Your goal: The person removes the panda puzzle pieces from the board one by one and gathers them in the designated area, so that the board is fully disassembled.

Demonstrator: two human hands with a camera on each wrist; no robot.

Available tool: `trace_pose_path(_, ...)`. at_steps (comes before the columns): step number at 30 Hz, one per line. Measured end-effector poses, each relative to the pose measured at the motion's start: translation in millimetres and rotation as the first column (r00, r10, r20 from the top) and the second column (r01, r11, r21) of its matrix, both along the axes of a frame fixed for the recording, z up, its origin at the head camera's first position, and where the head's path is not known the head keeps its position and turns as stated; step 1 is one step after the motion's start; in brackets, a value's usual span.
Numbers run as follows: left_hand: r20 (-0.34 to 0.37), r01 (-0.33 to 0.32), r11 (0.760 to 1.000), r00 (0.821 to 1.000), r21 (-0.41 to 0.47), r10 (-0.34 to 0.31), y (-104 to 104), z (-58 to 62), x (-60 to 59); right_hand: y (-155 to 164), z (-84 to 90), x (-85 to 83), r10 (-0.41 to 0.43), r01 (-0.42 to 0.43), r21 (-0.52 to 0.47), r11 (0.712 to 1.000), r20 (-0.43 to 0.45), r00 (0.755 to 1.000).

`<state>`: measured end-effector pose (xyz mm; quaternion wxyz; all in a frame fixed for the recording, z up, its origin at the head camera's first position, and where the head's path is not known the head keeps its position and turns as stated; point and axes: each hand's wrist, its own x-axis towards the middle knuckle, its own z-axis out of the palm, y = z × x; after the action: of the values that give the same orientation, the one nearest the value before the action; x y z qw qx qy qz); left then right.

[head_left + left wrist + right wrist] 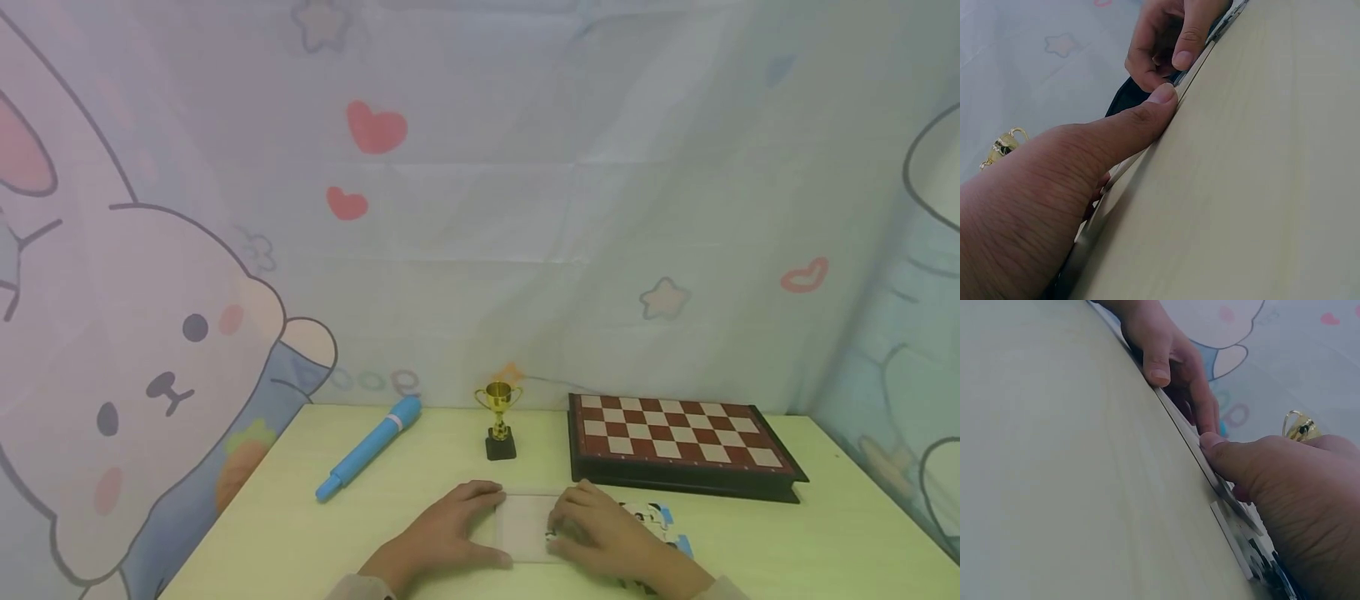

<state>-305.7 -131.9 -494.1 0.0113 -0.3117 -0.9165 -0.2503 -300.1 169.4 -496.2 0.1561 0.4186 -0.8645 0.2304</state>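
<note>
A flat white puzzle tray (525, 525) lies near the table's front edge. My left hand (450, 531) holds its left side, thumb (1161, 97) at the near edge and fingers at the far edge. Over the tray's right part, my right hand (600, 533) has its fingers curled, pinching a small puzzle piece (551, 534) with dark marks; most of it is hidden by the fingers. Several white, black and blue puzzle pieces (652, 515) lie beside and partly behind the right hand. One thin piece (1231, 540) shows near the tray's edge in the right wrist view.
Behind the right hand sits a brown-and-white chessboard box (678, 433). A small gold trophy (499, 421) stands behind the tray. To the left lies a blue marker-shaped stick (367, 450). A printed cloth (480, 250) hangs behind the pale table (270, 533).
</note>
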Motion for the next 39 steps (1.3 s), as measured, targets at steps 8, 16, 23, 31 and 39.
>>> trace_pose_path(8, 0.000, -0.004, 1.000, 1.000, -0.004, 0.004, 1.4, 2.1, 0.6, 2.4, 1.4, 0.6, -0.046, 0.046, 0.020, 0.999, 0.001, 0.999)
trace_pose_path(16, 0.015, -0.005, 1.000, 1.000, -0.007, 0.006, 2.5, 1.9, 2.3, 2.2, 2.7, 5.4, -0.077, 0.077, 0.019, 0.997, 0.032, 0.996)
trace_pose_path(23, -0.001, -0.009, 1.000, 1.000, -0.010, 0.009, 0.6, 1.1, 2.7, 1.3, 3.4, 6.0, -0.075, 0.076, -0.006, 0.997, 0.089, 0.993)
trace_pose_path(31, 0.002, -0.004, 1.000, 1.000, -0.012, 0.004, 0.2, 2.0, 2.1, 0.7, 5.9, 6.9, -0.039, 0.055, -0.062, 0.997, 0.236, 0.971)
trace_pose_path(39, 0.016, -0.005, 1.000, 1.000, -0.008, 0.005, 1.4, 2.6, 2.2, 1.2, 5.9, 7.2, 0.059, -0.014, -0.193, 0.981, 0.232, 0.971)
